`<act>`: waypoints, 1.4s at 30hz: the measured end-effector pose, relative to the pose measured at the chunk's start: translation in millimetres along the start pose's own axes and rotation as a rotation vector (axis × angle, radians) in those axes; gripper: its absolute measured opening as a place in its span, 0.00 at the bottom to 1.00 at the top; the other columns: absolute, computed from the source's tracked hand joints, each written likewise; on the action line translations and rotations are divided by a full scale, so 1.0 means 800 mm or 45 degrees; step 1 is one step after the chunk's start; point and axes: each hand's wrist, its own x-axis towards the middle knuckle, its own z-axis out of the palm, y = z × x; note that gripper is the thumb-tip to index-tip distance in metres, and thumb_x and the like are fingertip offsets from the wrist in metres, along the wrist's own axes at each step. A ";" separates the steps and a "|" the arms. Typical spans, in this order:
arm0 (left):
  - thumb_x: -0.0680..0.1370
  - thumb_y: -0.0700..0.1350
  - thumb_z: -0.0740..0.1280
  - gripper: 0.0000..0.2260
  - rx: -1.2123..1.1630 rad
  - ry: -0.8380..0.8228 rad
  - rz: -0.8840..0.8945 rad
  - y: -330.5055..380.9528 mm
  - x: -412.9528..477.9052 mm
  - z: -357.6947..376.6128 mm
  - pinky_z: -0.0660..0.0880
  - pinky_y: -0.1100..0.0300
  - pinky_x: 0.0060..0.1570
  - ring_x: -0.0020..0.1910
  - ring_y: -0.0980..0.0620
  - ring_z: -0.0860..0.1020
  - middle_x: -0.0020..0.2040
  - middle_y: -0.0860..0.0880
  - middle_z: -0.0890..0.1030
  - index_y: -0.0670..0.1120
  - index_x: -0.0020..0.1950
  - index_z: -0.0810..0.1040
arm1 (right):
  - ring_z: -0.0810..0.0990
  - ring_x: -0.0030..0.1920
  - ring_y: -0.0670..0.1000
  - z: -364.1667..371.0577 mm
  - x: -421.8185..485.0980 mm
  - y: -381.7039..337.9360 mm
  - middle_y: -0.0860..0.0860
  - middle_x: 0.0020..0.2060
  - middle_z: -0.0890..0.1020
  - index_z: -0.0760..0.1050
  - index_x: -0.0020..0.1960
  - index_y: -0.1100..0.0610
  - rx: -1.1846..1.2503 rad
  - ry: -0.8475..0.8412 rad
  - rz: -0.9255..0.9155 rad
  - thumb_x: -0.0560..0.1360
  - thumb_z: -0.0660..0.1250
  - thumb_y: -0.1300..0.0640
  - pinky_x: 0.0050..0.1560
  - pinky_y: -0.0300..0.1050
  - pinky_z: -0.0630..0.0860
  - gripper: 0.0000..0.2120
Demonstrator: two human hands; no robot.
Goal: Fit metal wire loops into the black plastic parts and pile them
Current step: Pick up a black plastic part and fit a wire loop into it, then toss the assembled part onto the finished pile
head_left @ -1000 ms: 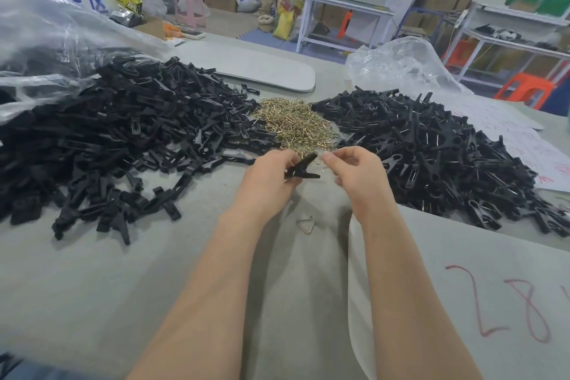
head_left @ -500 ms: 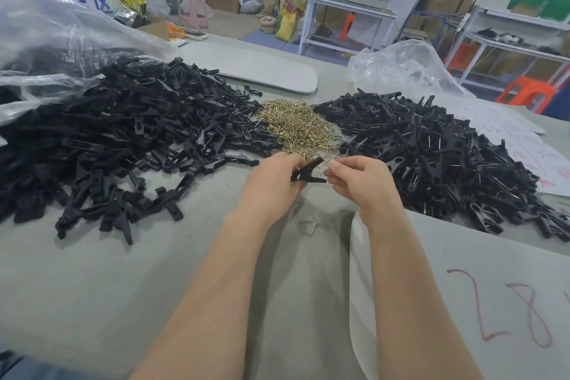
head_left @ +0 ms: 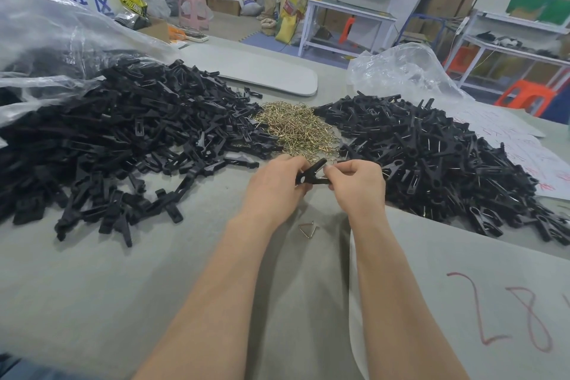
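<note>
A black plastic part is held between both hands above the grey table. My left hand grips its left end. My right hand pinches its right end; a wire loop there is mostly hidden by the fingers. A big heap of black plastic parts lies to the left. In the middle behind my hands sits a small mound of brass-coloured wire loops. To the right is a pile of black parts with wire in them. One loose wire loop lies on the table below my hands.
A clear plastic bag covers the back of the left heap, another bag lies behind the right pile. A grey board lies at the back. A grey sheet with red writing is under my right forearm. Shelving and boxes stand beyond the table.
My right hand has closed in on the part's right end, and both hands have drawn slightly nearer to me. The piles and the loose loop have not moved.
</note>
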 end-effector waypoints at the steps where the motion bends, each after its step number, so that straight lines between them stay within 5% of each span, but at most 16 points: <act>1: 0.75 0.45 0.70 0.07 0.014 -0.005 0.007 0.000 0.000 0.000 0.74 0.50 0.49 0.49 0.49 0.78 0.49 0.53 0.77 0.52 0.51 0.77 | 0.81 0.43 0.51 0.001 -0.001 0.000 0.49 0.32 0.81 0.78 0.35 0.51 -0.015 -0.009 -0.010 0.72 0.70 0.55 0.45 0.40 0.70 0.07; 4: 0.75 0.45 0.70 0.06 -0.008 -0.016 0.025 -0.002 -0.001 -0.004 0.74 0.51 0.50 0.49 0.50 0.78 0.48 0.54 0.78 0.51 0.51 0.78 | 0.82 0.40 0.51 -0.007 0.003 -0.001 0.53 0.34 0.82 0.77 0.34 0.54 0.167 -0.159 0.051 0.72 0.71 0.57 0.45 0.44 0.76 0.09; 8: 0.73 0.44 0.72 0.08 -0.244 -0.055 0.125 -0.002 -0.001 -0.014 0.74 0.55 0.53 0.47 0.55 0.79 0.47 0.54 0.81 0.50 0.51 0.81 | 0.82 0.39 0.49 -0.033 0.005 0.000 0.51 0.36 0.83 0.78 0.42 0.55 0.800 -0.769 0.440 0.70 0.72 0.54 0.39 0.40 0.79 0.06; 13: 0.72 0.43 0.73 0.08 -0.287 -0.016 0.288 0.004 -0.002 -0.023 0.69 0.59 0.52 0.48 0.56 0.75 0.45 0.56 0.79 0.47 0.50 0.81 | 0.85 0.41 0.54 -0.032 -0.001 0.004 0.59 0.41 0.85 0.77 0.54 0.61 0.897 -1.120 0.555 0.65 0.67 0.45 0.38 0.42 0.81 0.24; 21: 0.72 0.41 0.73 0.11 -0.515 -0.011 0.276 0.007 -0.002 -0.022 0.69 0.72 0.50 0.47 0.62 0.76 0.46 0.58 0.78 0.49 0.53 0.81 | 0.84 0.31 0.48 -0.017 -0.002 0.002 0.54 0.29 0.84 0.77 0.44 0.61 0.967 -0.989 0.503 0.77 0.60 0.48 0.30 0.38 0.79 0.17; 25: 0.73 0.42 0.72 0.10 -0.668 -0.027 0.207 0.009 -0.004 -0.022 0.74 0.62 0.56 0.48 0.56 0.79 0.45 0.54 0.82 0.55 0.50 0.80 | 0.84 0.34 0.49 -0.016 -0.004 0.000 0.54 0.32 0.84 0.77 0.47 0.59 0.927 -0.988 0.501 0.70 0.63 0.38 0.32 0.38 0.79 0.24; 28: 0.74 0.44 0.71 0.09 -0.482 -0.088 0.139 0.002 -0.002 -0.021 0.73 0.57 0.56 0.47 0.56 0.77 0.46 0.53 0.81 0.53 0.54 0.81 | 0.82 0.32 0.48 -0.026 0.000 -0.001 0.53 0.36 0.84 0.78 0.50 0.58 0.812 -0.864 0.427 0.63 0.66 0.33 0.35 0.41 0.81 0.30; 32: 0.74 0.45 0.71 0.15 -0.247 -0.216 0.027 0.000 -0.001 -0.012 0.73 0.51 0.58 0.51 0.52 0.76 0.53 0.49 0.77 0.52 0.60 0.78 | 0.76 0.28 0.45 -0.023 0.004 -0.005 0.54 0.36 0.80 0.80 0.49 0.60 0.403 -0.574 0.096 0.74 0.70 0.59 0.33 0.38 0.77 0.06; 33: 0.74 0.45 0.71 0.19 -0.265 -0.176 -0.023 0.000 0.000 -0.012 0.72 0.51 0.61 0.55 0.52 0.75 0.58 0.49 0.75 0.51 0.65 0.75 | 0.77 0.29 0.46 -0.023 0.011 -0.009 0.54 0.36 0.80 0.79 0.51 0.62 0.434 -0.389 0.058 0.74 0.69 0.62 0.36 0.40 0.78 0.06; 35: 0.75 0.46 0.71 0.24 -0.390 0.083 -0.174 -0.002 0.005 -0.017 0.71 0.55 0.62 0.57 0.54 0.74 0.64 0.50 0.71 0.48 0.70 0.69 | 0.82 0.34 0.45 -0.037 0.028 -0.027 0.56 0.45 0.81 0.72 0.62 0.64 1.000 -0.004 0.085 0.75 0.68 0.60 0.46 0.44 0.80 0.17; 37: 0.77 0.46 0.68 0.18 -0.616 0.504 -0.330 -0.007 0.010 -0.028 0.72 0.69 0.54 0.50 0.61 0.74 0.62 0.50 0.73 0.48 0.66 0.72 | 0.83 0.41 0.43 -0.052 0.044 -0.038 0.59 0.63 0.73 0.53 0.75 0.59 1.572 0.154 0.041 0.76 0.68 0.54 0.49 0.40 0.80 0.35; 39: 0.79 0.44 0.63 0.10 -0.898 0.867 -0.484 -0.014 0.012 -0.037 0.71 0.75 0.48 0.49 0.64 0.75 0.58 0.51 0.76 0.50 0.60 0.74 | 0.82 0.43 0.40 -0.047 0.047 -0.038 0.58 0.65 0.70 0.41 0.77 0.54 1.323 0.183 0.007 0.77 0.67 0.54 0.46 0.34 0.79 0.41; 42: 0.80 0.41 0.58 0.07 -1.358 1.105 -0.718 -0.025 0.013 -0.044 0.75 0.63 0.55 0.49 0.59 0.77 0.54 0.52 0.77 0.51 0.52 0.73 | 0.80 0.52 0.49 0.003 0.022 -0.034 0.56 0.59 0.78 0.58 0.75 0.54 0.632 0.012 0.006 0.76 0.67 0.56 0.56 0.46 0.77 0.31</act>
